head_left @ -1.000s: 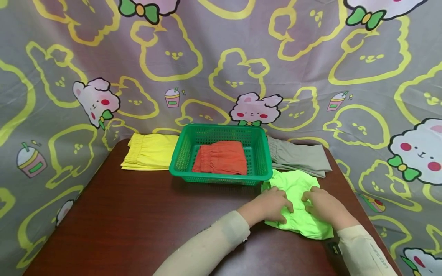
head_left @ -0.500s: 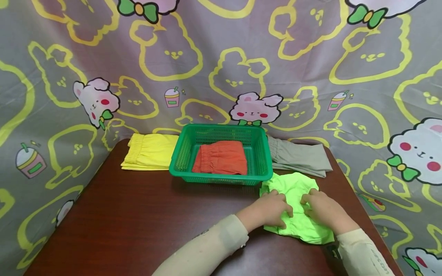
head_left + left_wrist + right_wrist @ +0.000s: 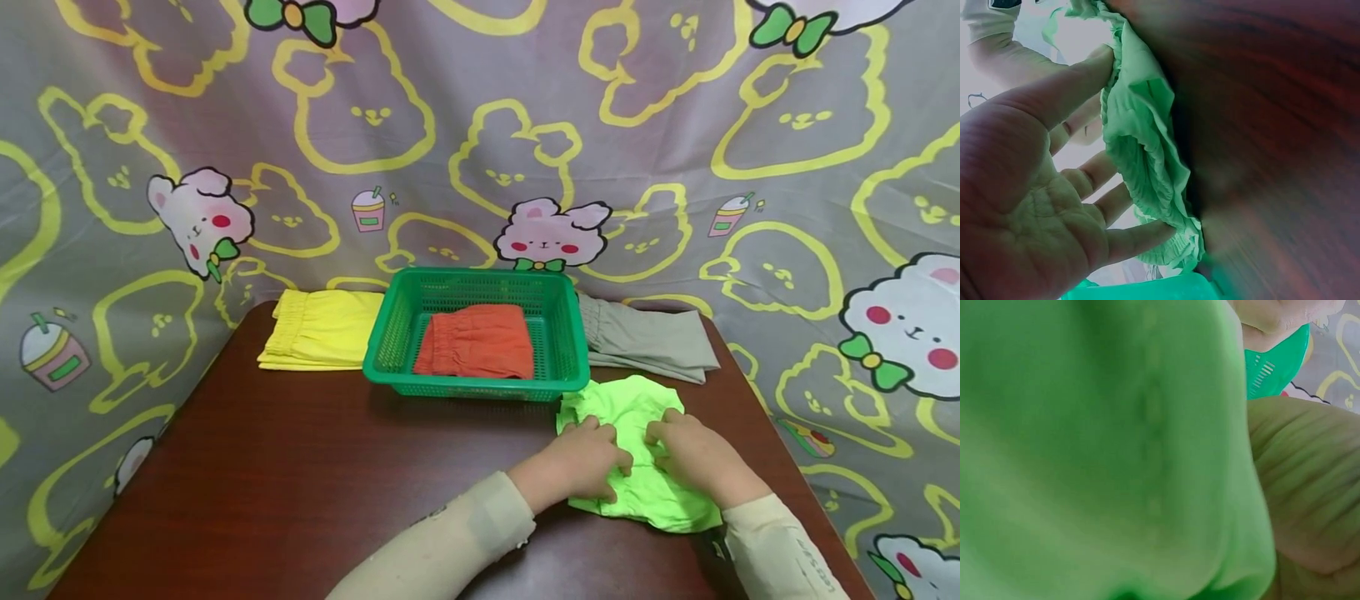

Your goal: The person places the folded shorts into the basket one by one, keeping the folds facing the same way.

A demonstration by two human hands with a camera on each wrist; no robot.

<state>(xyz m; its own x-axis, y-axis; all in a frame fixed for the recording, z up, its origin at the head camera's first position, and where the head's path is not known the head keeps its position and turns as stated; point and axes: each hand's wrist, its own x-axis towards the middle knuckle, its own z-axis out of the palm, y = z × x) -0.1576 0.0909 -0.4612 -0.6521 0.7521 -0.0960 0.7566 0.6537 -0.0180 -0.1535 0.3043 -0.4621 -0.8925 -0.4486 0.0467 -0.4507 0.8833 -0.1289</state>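
Note:
In the head view, bright green shorts [image 3: 637,483] lie rumpled on the brown table, in front of the basket's right corner. My left hand [image 3: 581,462] rests on their left side. In the left wrist view its fingers [image 3: 1144,240] are spread and nearly straight, with the tips touching the gathered waistband. My right hand [image 3: 697,454] touches the right side of the shorts with its fingers slightly bent. Green fabric fills most of the right wrist view and hides that hand's fingertips there.
A green plastic basket [image 3: 480,389] at the back of the table holds folded orange-red shorts [image 3: 480,342]. Folded yellow shorts [image 3: 326,329] lie to its left and a folded grey garment [image 3: 652,337] to its right. A patterned curtain [image 3: 442,92] hangs behind the table.
Both hands have shifted slightly with the green shorts, which have slid a little toward me. The camera view has turned slightly; the basket and the other clothes have stayed put.

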